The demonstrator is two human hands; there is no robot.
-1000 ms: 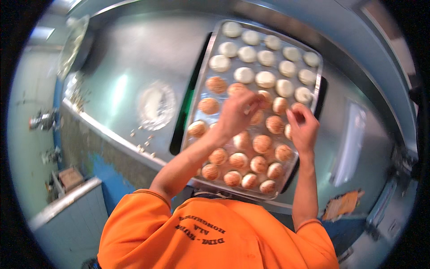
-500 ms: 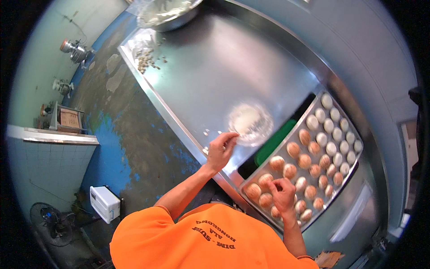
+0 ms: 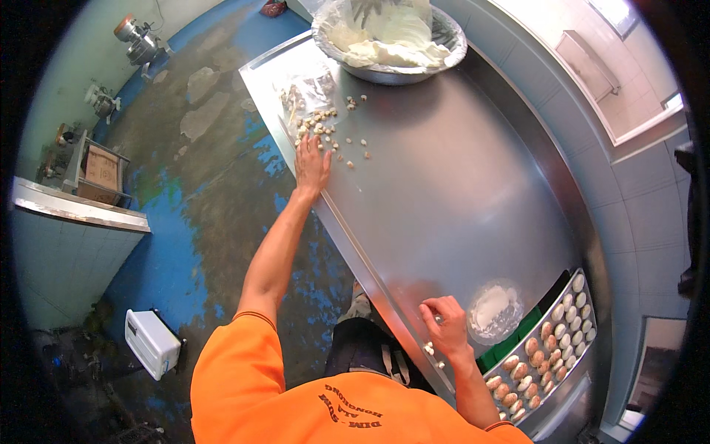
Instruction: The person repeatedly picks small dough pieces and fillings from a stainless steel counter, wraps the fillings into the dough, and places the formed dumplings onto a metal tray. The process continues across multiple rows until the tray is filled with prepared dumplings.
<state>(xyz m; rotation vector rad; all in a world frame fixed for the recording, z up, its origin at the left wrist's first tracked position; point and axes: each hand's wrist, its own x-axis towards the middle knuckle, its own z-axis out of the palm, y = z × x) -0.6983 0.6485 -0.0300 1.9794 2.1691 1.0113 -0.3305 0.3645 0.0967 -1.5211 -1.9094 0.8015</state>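
Observation:
My left hand point(image 3: 312, 169) reaches along the left edge of the steel table, open, its fingers stretched flat at a scattering of small pale, nut-like pieces point(image 3: 323, 120). My right hand point(image 3: 446, 327) is curled above the table's near edge, closed; anything inside the fingers is hidden. Just below it lie a few white pieces point(image 3: 429, 348). To its right stands a clear plastic-lined dish of white powder or paste point(image 3: 492, 308). Beyond that, a metal tray point(image 3: 579, 279) bears rows of round buns point(image 3: 556, 337), some plain white, others with brownish tops.
A big metal basin point(image 3: 370, 74) of white dough or cream stands at the table's far end. A clear plastic bag point(image 3: 314, 89) lies by the nut-like pieces. Something green point(image 3: 510, 348) sits beneath the tray's left side. On the floor, left, is a white box point(image 3: 151, 344).
The view has shifted toward the table's far end. My left hand has gone from beside the dish to the scattered pieces. My right hand has left the tray and is over the near table edge.

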